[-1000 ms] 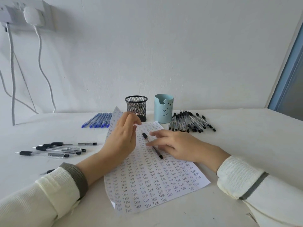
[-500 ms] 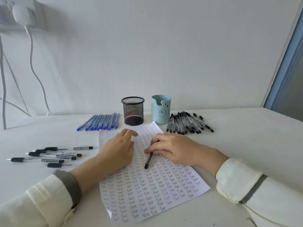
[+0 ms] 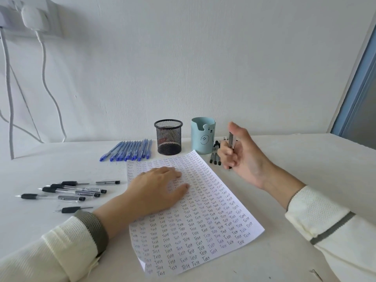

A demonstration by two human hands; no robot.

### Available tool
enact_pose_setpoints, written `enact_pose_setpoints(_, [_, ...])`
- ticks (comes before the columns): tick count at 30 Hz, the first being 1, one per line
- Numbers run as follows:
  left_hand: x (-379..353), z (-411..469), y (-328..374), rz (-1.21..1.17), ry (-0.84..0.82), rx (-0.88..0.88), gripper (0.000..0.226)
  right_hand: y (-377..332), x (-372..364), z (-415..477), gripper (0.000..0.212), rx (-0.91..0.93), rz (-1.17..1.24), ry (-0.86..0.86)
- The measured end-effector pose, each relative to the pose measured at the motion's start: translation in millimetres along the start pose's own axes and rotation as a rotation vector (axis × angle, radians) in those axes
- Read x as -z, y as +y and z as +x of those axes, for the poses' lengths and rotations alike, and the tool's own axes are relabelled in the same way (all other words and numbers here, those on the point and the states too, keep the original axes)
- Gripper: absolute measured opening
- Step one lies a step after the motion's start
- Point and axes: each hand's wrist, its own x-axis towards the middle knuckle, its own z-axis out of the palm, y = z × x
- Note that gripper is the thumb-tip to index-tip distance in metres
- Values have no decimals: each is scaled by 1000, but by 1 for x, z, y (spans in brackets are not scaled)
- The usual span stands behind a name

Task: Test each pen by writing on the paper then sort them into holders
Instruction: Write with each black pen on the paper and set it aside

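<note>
A sheet of paper [image 3: 203,226] covered in rows of the word "Test" lies on the white table. My left hand [image 3: 156,190] rests flat on its upper left part. Lifted to the right of the sheet, my right hand [image 3: 242,151] grips a black pen [image 3: 231,142] held roughly upright, thumb up. Behind the paper stand a black mesh holder [image 3: 168,137] and a light blue bear holder [image 3: 203,137]. Black pens [image 3: 215,157] lie by the blue holder, mostly hidden behind my right hand.
A row of blue pens [image 3: 130,150] lies left of the mesh holder. Several black-grip pens [image 3: 75,190] are spread at the left. White cables [image 3: 46,78] hang down the wall from a socket. A blue door frame [image 3: 358,84] stands at the right.
My right hand picked the black pen up off the paper and lifted it up and to the right. My left hand went from curled to flat on the sheet, which now lies flat.
</note>
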Motion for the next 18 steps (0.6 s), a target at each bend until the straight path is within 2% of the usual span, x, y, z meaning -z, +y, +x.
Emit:
enact_pose_setpoints(2, [0,-1,1,26,-49,-21,77,-1,2,1,55,-40,151,-9])
enact_pose_setpoints(5, [1,-3,1,32,-86,-36,85,-1,0,2,66,-70,335,-19])
enact_pose_setpoints(9, [2,-4,1,13,-107,-32,87,6,-6,2,47,-50,328,36])
enact_pose_setpoints(12, [2,-6,2,15,-108,-24,87,13,-7,-5,55,-129,379,-73])
enact_pose_setpoints(14, [3,-6,3,22,-106,-20,87,17,-8,-13,57,-171,285,-112])
enact_pose_setpoints(18, [3,-6,5,27,-112,-11,85,26,-13,-37,34,-176,5,-99])
